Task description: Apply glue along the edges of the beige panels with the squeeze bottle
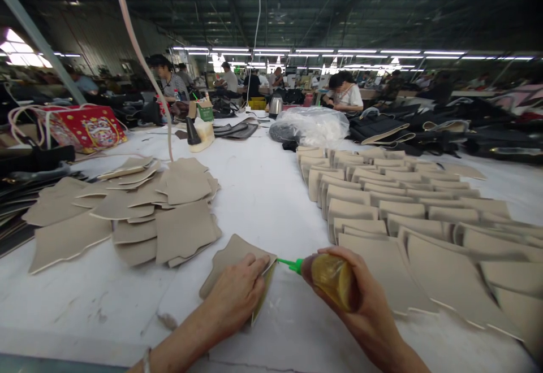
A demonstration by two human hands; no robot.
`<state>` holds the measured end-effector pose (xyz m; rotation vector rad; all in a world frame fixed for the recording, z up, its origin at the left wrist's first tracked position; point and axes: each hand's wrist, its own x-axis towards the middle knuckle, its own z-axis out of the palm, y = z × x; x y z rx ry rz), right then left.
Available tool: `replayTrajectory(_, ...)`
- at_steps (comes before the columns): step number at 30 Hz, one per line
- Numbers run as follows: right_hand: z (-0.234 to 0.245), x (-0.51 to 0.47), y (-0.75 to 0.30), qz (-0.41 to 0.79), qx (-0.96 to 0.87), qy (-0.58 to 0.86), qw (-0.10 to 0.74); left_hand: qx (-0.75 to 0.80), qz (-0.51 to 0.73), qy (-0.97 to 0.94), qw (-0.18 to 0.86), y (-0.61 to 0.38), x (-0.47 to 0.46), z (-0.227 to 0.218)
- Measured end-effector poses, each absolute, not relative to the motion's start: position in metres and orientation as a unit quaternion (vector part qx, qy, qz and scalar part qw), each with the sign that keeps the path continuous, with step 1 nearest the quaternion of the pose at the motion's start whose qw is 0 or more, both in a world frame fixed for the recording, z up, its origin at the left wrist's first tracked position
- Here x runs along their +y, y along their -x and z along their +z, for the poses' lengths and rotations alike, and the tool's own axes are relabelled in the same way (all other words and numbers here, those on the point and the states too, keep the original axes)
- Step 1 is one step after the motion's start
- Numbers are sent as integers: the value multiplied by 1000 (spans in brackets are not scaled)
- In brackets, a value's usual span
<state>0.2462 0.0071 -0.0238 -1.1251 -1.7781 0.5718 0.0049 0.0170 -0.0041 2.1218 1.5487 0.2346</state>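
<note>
My right hand is wrapped round a squeeze bottle of amber liquid that looks like glue. The bottle lies tilted sideways, its thin green nozzle pointing left to the corner of a taupe panel, which looks like leather. On that panel my left hand presses with fingers close together and bent, the index fingertip near the corner by the nozzle. A yellowish strip shows along the panel's right edge, partly behind my fingers. My left thumb is hidden.
Loose taupe panels lie piled to the left. Overlapping rows of curved panels fill the right side of the white table. Farther back are a plastic bag, a red patterned bag and a hanging hose. Several people work beyond.
</note>
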Motion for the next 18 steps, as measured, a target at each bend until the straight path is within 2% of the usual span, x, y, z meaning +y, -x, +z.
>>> replayTrajectory(11,-24,6,-246,258,-694,490,460,574,86,-774,252,-6,18,-4)
replayTrajectory(18,-20,-7,-240,397,-594,516,473,570,118,-767,269,-3,17,-6)
